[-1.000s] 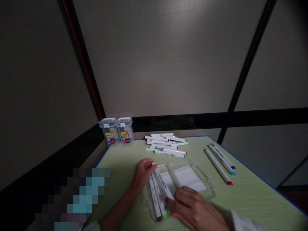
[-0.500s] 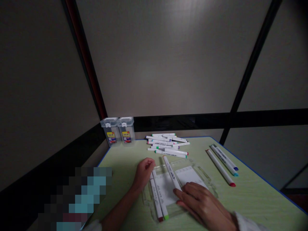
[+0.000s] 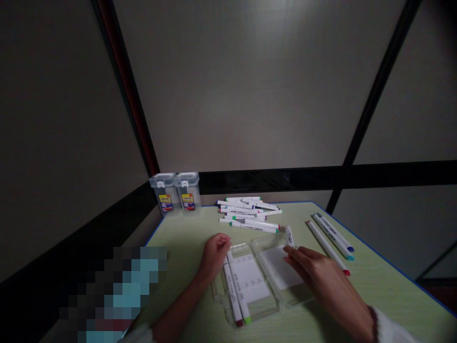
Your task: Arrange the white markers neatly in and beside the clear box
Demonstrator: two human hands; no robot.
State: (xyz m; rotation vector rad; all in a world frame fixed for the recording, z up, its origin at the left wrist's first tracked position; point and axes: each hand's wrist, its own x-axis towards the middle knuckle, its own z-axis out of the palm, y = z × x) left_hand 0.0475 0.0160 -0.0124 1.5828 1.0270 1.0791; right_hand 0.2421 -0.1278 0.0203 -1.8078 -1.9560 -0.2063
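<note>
My left hand (image 3: 213, 256) rests with curled fingers on the far left corner of an open clear plastic case (image 3: 267, 296). Two white markers (image 3: 236, 299), one with a dark red cap and one with a green cap, lie in the case's left half. My right hand (image 3: 323, 275) hovers over the case's right half and grips a white marker (image 3: 289, 236) that points away from me.
A heap of several white markers (image 3: 249, 213) lies at the back of the green table (image 3: 371, 290). Three markers (image 3: 330, 236) lie side by side at the right. Two closed clear cases (image 3: 175, 192) stand at the back left corner. A blurred patch covers the lower left.
My right hand has lifted one marker out of the case's left half and carried it right and away from me. The left hand has stayed on the case.
</note>
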